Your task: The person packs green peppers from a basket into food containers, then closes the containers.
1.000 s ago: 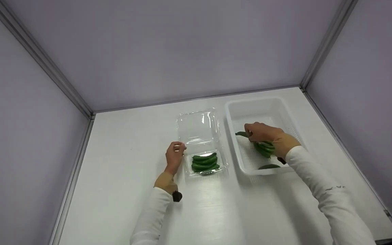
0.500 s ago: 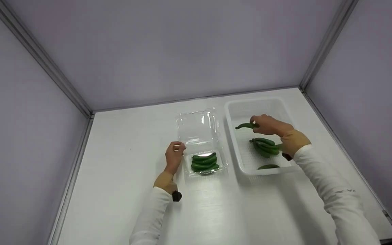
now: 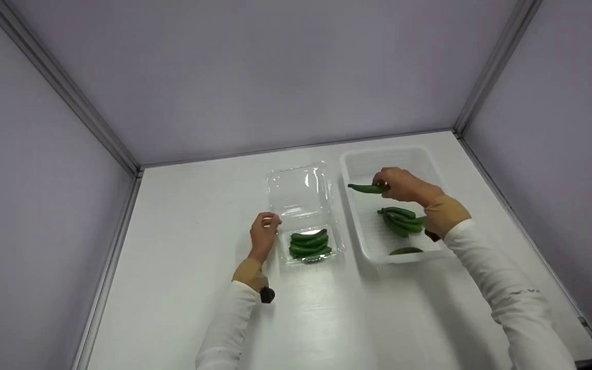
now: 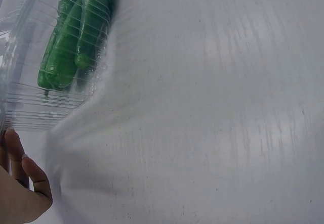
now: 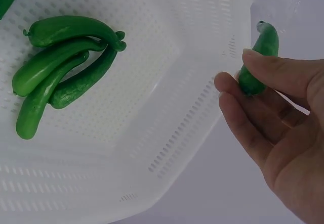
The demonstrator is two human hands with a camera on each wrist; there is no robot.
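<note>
Right hand (image 3: 401,185) pinching cucumber (image 3: 365,188) above basket (image 3: 350,177), centre-right; left hand (image 3: 264,234) curled, steadying clamshell (image 3: 301,192) edge. Carry level, lay parallel beside packed cucumbers (image 3: 309,244).

Basket wall (image 3: 351,205) – only barrier beside the clamshell (image 3: 303,216).

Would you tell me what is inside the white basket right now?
The white basket holds a cluster of green cucumbers and another near its front wall, partly hidden by it.

Head camera looks down from afar; wrist cameras sit close (sharing its clamshell (image 3: 303,216) and basket (image 3: 357,216)).
</note>
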